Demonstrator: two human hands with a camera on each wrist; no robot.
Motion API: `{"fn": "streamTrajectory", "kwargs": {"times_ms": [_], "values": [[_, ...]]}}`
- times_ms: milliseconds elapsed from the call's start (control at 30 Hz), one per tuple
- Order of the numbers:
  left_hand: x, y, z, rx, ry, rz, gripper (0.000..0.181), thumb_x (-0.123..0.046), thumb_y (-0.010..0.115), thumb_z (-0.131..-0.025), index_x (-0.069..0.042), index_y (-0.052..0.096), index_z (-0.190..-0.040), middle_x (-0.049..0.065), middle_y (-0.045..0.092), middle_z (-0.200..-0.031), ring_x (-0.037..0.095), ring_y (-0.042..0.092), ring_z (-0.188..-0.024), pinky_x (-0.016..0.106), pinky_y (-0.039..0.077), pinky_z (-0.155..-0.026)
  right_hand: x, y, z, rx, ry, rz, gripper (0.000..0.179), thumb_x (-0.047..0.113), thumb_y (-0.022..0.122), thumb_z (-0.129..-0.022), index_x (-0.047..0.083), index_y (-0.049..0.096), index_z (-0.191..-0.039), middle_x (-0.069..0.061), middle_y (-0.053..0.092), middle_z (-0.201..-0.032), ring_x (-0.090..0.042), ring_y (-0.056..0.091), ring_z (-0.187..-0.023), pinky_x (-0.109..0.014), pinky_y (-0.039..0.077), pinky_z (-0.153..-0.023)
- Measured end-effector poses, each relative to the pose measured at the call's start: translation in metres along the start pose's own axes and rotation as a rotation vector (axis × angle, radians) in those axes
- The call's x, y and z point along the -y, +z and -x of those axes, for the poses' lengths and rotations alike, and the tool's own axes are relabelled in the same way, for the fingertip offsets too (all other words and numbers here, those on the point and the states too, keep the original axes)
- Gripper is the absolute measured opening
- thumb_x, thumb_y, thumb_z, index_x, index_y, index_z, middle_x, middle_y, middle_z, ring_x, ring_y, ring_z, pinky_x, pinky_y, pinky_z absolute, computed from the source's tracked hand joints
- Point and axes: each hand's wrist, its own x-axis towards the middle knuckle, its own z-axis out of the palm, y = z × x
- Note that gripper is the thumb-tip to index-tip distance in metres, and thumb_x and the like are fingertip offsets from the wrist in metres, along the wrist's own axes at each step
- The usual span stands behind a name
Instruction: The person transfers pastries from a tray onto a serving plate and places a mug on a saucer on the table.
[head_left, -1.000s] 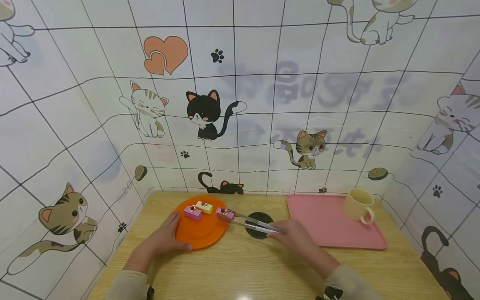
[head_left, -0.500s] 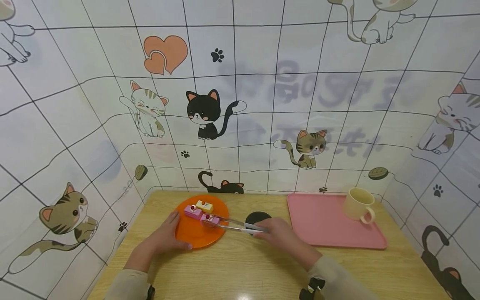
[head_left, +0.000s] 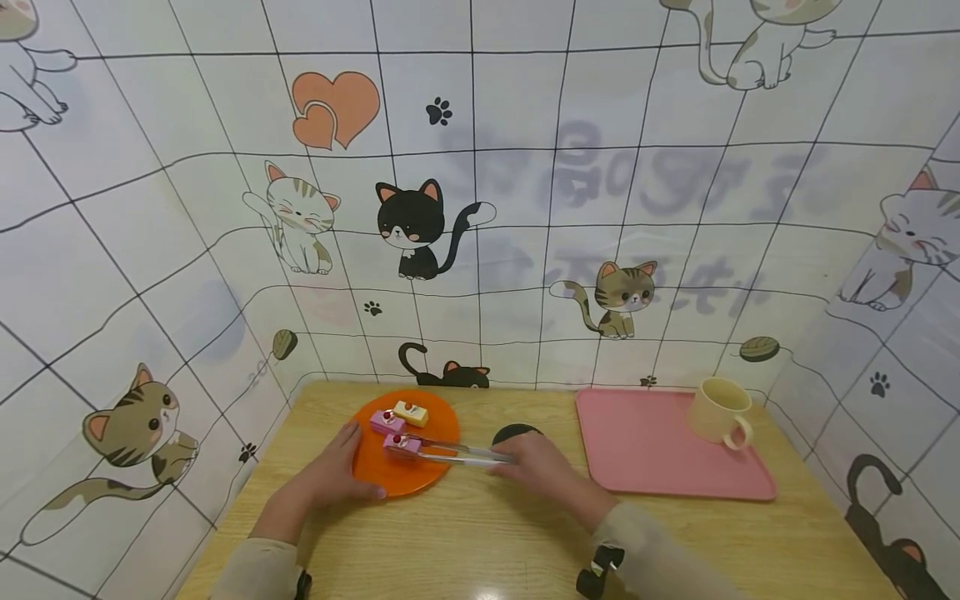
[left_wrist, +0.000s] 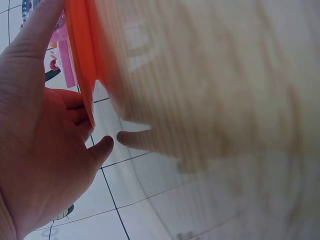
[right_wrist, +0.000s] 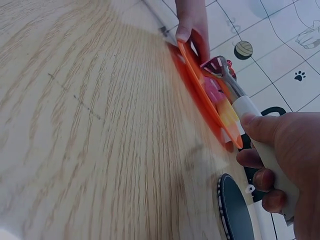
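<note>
My left hand [head_left: 333, 471] holds the left rim of an orange plate [head_left: 411, 483], its thumb toward the near edge. In the left wrist view the fingers [left_wrist: 75, 112] bend at the plate's rim. My right hand [head_left: 536, 465] grips metal tongs with pale handles [head_left: 468, 455], reaching in from the right. Between the tong tips, over the plate, is a pink toy cake [head_left: 402, 444] with a red topping. Behind it on the plate sit another pink toy cake [head_left: 386, 422] and a yellow one [head_left: 411, 412]. Whether the tongs' cake touches the plate I cannot tell.
A round black coaster [head_left: 516, 431] lies behind my right hand, partly covered by it. To the right, a pink tray [head_left: 637, 442] bears a cream mug [head_left: 716, 408]. Cat-patterned tiled walls [head_left: 517, 250] enclose the wooden table [head_left: 450, 542] at the back and sides.
My right hand has moved left with the tongs, carrying the pink cake from the plate's right edge to in front of the other cakes. My left hand has stayed at the rim.
</note>
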Motion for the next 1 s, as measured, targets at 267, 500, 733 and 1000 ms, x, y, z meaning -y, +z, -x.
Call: {"fn": "streamTrajectory", "kwargs": {"times_ms": [267,500,733,1000], "values": [[-0.001,-0.001,-0.001,0.007,0.004,-0.008,0.142,-0.062,0.097,-0.075,0.012,0.022,-0.17,0.031,0.016,-0.18,0.054,0.015,-0.165,0.067,0.025,-0.131,0.004,0.009,-0.01,-0.002,-0.013,0.026,0.027,0.027,0.089,-0.095,0.011,0.088,-0.117,0.001,0.085,-0.104,-0.008,0.073,-0.087,-0.031,0.062,-0.076],[-0.004,-0.001,0.0,0.011,-0.002,0.006,0.141,-0.061,0.098,-0.075,0.012,0.022,-0.17,0.031,0.016,-0.18,0.054,0.015,-0.165,0.067,0.024,-0.131,0.006,0.015,-0.015,0.022,0.03,0.007,0.029,0.029,0.089,-0.095,0.013,0.088,-0.119,0.004,0.084,-0.103,-0.004,0.068,-0.082,-0.028,0.059,-0.075],[-0.002,0.0,-0.002,0.008,-0.008,-0.005,0.141,-0.063,0.097,-0.074,0.011,0.024,-0.17,0.031,0.017,-0.18,0.054,0.016,-0.165,0.068,0.025,-0.13,0.006,0.019,-0.019,0.04,0.054,-0.002,0.029,0.029,0.09,-0.095,0.014,0.088,-0.119,0.005,0.083,-0.1,-0.004,0.062,-0.076,-0.027,0.055,-0.07],[-0.003,0.0,0.001,0.003,-0.005,0.009,0.141,-0.06,0.098,-0.074,0.011,0.024,-0.17,0.032,0.017,-0.179,0.055,0.016,-0.165,0.068,0.026,-0.13,0.01,0.022,-0.021,0.056,0.085,-0.01,0.028,0.03,0.09,-0.094,0.015,0.088,-0.118,0.005,0.084,-0.1,-0.003,0.06,-0.073,-0.025,0.053,-0.065]]}}
